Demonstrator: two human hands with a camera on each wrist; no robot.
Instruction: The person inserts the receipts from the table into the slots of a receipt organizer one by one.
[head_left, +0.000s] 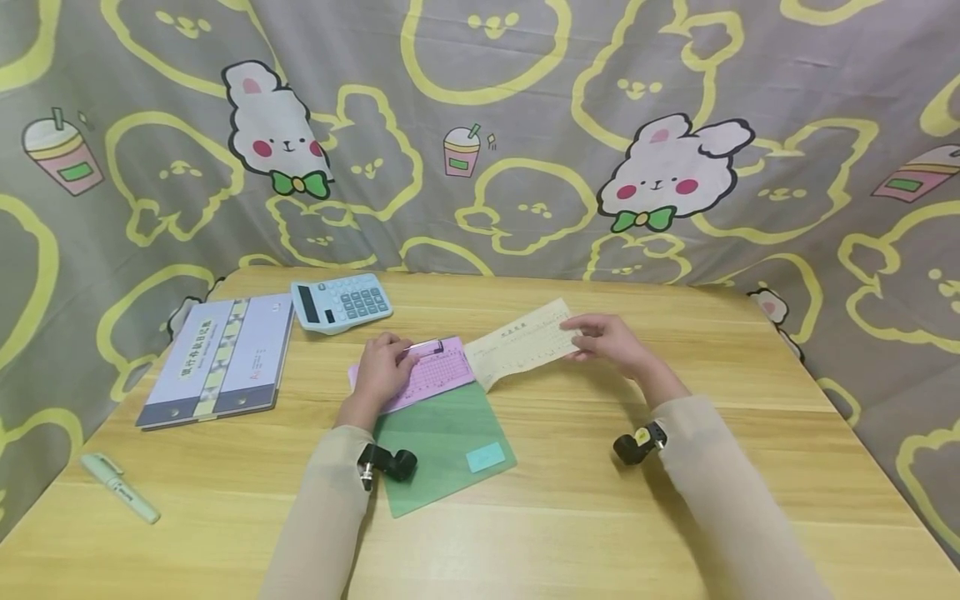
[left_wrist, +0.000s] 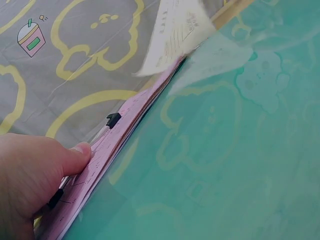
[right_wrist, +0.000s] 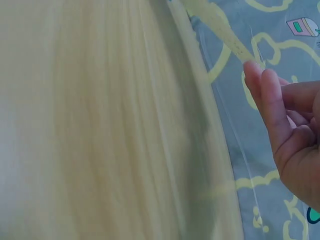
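Note:
A pink pad of printed forms (head_left: 442, 373) lies across the top of a green translucent sheet (head_left: 442, 442), with a slim pen-like stick (head_left: 427, 347) with a dark end along its upper edge. My left hand (head_left: 384, 371) holds the pad at its left side; in the left wrist view the thumb (left_wrist: 77, 157) presses on the stick and pad, and the other fingers are mostly hidden. My right hand (head_left: 606, 340) pinches the right end of a cream printed slip (head_left: 521, 340), raised and slightly bent. The slip's left end meets the pad's right edge.
A light blue calculator (head_left: 341, 302) stands at the back left beside a lilac account book (head_left: 221, 358). A pale green highlighter (head_left: 120, 487) lies at the front left. A small blue sticky note (head_left: 486, 457) is on the green sheet. A patterned curtain (head_left: 525, 125) hangs behind the table.

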